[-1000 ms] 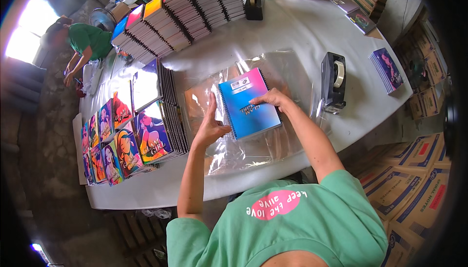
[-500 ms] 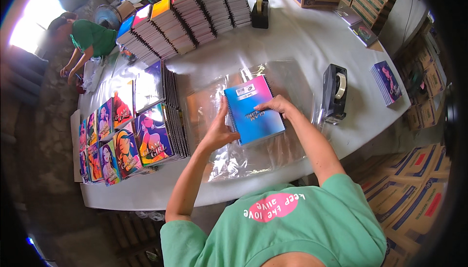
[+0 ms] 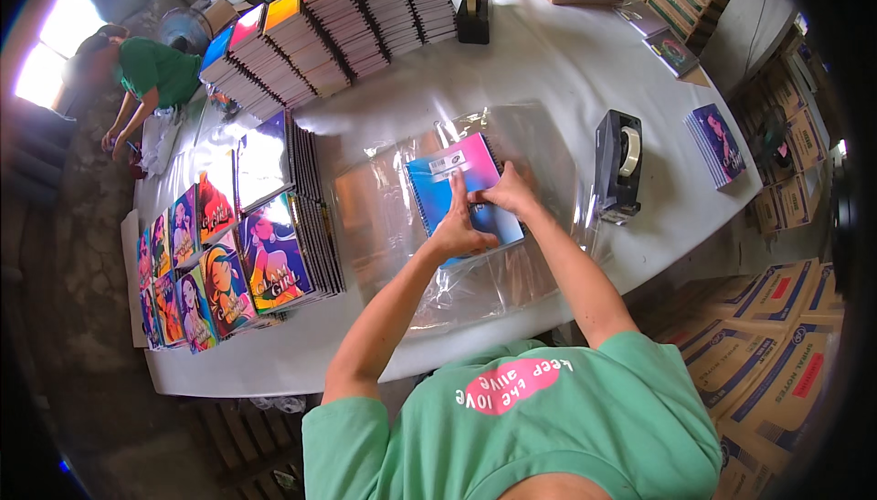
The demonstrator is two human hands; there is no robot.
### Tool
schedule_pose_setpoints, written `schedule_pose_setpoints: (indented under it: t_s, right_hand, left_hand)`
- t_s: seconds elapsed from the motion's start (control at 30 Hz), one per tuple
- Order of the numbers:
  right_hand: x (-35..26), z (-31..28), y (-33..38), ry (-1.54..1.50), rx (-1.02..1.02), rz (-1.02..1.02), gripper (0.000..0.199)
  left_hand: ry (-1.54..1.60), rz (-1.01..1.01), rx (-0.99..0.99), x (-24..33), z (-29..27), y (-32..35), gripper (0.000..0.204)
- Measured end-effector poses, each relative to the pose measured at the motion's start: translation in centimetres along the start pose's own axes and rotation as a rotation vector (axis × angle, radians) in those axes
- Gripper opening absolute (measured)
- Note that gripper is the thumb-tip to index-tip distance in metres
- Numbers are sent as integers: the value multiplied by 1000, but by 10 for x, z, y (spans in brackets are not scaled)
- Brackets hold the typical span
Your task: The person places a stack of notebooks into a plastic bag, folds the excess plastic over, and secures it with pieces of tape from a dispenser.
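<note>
A spiral notebook (image 3: 422,191) with a blue and pink cover lies on clear plastic film in front of me. Coils show along its left edge, and more coils show at its upper right, perhaps from another notebook underneath. My left hand (image 3: 457,229) rests over the cover, index finger stretched out and thumb spread to the right, holding nothing. At the right edge my right hand (image 3: 512,191) grips the notebook, thumb across the cover and the other fingers at its side. The clear plastic film (image 3: 375,226) spreads around and under the notebook.
Piled notebooks with illustrated covers (image 3: 274,253) stand at left, and tall notebook stacks (image 3: 333,21) at the back. Black tape dispensers (image 3: 618,167) (image 3: 473,14) sit right and behind. A small notebook stack (image 3: 718,146) is far right. Cartons (image 3: 776,345) flank the table; a co-worker (image 3: 155,71) bends at left.
My left hand has moved from the notebook's left edge to lie over its cover. The right hand has shifted slightly along the right edge. The whole view has shifted a little.
</note>
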State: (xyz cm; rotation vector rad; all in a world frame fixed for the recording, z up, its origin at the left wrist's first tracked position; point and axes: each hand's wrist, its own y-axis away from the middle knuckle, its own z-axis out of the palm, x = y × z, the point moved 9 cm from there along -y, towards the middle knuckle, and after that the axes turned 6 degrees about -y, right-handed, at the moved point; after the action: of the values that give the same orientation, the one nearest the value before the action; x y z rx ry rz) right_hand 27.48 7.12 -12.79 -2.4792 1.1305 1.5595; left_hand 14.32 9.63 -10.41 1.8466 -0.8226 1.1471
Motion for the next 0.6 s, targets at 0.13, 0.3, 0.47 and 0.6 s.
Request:
schedule_pose_setpoints:
  t_s: [0.13,0.3,0.47,0.6]
  right_hand:
    - [-5,11,-3,-132,22,-255,129]
    - [-16,25,8,59,-223,-272,133]
    - [2,24,-4,60,-194,-311,135]
    - [-7,30,3,43,-291,-205,135]
  left_hand:
    - [224,-92,-16,7,1,9,144]
    - [458,-243,-71,2,-2,18,139]
    - [-598,-5,296,42,1,82,112]
    - [-448,153,-327,-1,85,165,65]
